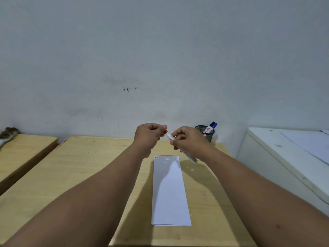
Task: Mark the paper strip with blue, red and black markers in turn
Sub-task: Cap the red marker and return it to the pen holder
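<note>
Two hands meet above the far end of the paper strip [170, 191], which lies on the worktop [74, 175] with its long axis running from frame bottom toward the wall. The right hand [190, 139] clasps the red marker [179, 147] by its white barrel, red tip pointing up-left; the left hand [148, 136] pinches at that tip, probably on the cap. The strip lies directly below and nearer the viewer, the right hand closer to it. A small red mark shows at its top-left corner. A mesh cup [205, 133] right of the hands holds two markers; their labels are unreadable.
</note>
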